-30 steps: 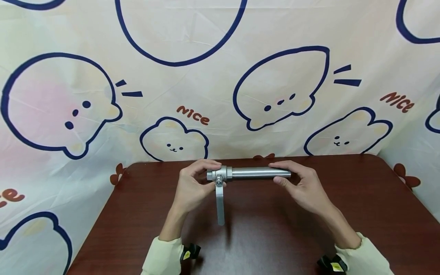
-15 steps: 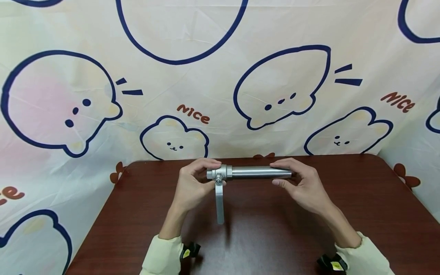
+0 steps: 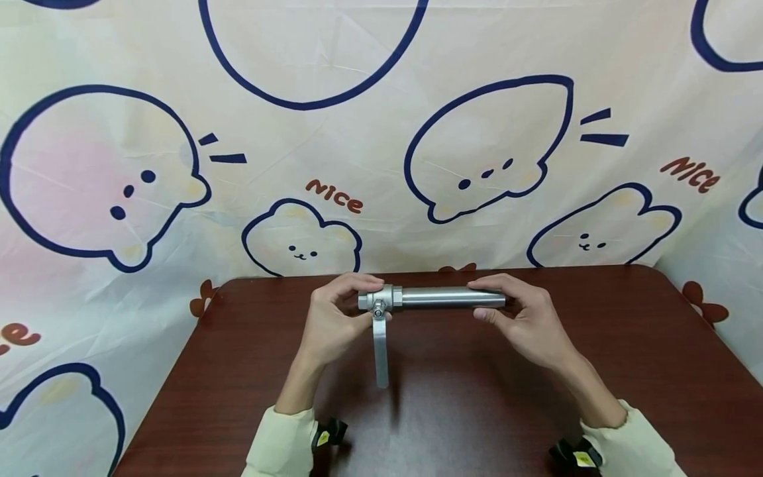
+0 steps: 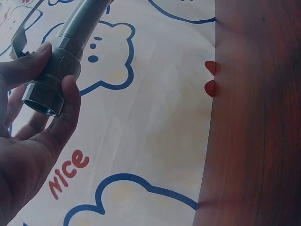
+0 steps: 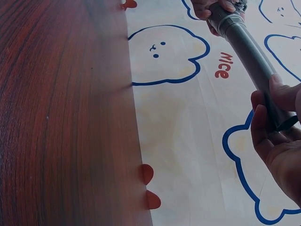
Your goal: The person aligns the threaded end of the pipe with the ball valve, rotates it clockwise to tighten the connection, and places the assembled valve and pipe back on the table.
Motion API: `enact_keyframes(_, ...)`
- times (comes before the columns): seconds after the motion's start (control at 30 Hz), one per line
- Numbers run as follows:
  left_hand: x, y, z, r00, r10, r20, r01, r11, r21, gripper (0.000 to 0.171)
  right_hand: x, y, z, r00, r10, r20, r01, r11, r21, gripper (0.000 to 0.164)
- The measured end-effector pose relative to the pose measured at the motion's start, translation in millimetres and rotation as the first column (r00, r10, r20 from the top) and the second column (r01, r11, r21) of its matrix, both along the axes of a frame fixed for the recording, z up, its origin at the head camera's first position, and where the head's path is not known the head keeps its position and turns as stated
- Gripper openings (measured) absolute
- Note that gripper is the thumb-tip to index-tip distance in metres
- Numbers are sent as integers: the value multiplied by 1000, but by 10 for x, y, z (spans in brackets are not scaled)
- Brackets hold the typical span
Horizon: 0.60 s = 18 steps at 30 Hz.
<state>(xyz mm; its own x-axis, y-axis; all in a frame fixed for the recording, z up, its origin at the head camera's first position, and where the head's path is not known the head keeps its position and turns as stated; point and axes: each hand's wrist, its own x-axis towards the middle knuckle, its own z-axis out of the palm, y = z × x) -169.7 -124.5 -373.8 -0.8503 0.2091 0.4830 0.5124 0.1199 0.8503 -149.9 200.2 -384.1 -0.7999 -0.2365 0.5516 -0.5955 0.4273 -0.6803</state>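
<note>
A metal ball valve [image 3: 389, 298] with a flat lever handle [image 3: 381, 354] is joined to a straight steel pipe [image 3: 447, 297]. Both are held level above the table in the head view, the lever pointing toward the person. My left hand [image 3: 334, 318] grips the valve body, fingertips on top and thumb below. The pipe's free end lies between the thumb and fingers of my right hand [image 3: 530, 321]. From the left wrist, the valve's open hexagonal end [image 4: 43, 99] shows past the fingers. The right wrist view shows the pipe's open round end [image 5: 287, 123].
A dark brown wooden table [image 3: 453, 411] spreads below both hands. Behind it hangs a pale cloth [image 3: 381, 152] with blue-outlined cartoon figures and red lettering, reaching down to the table's back edge. Black wrist cameras sit at both pale sleeves [image 3: 280, 440].
The right thumb drops slightly off the pipe's underside and then comes back up to it. The left hand, valve and pipe stay in nearly the same place.
</note>
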Motion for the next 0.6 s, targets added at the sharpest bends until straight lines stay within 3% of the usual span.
enact_keyframes(0.6,-3,4,-11,1000,-1,-13,1,1000,-3,41,12,-2,31,999,-24,30,24,1000,17,47)
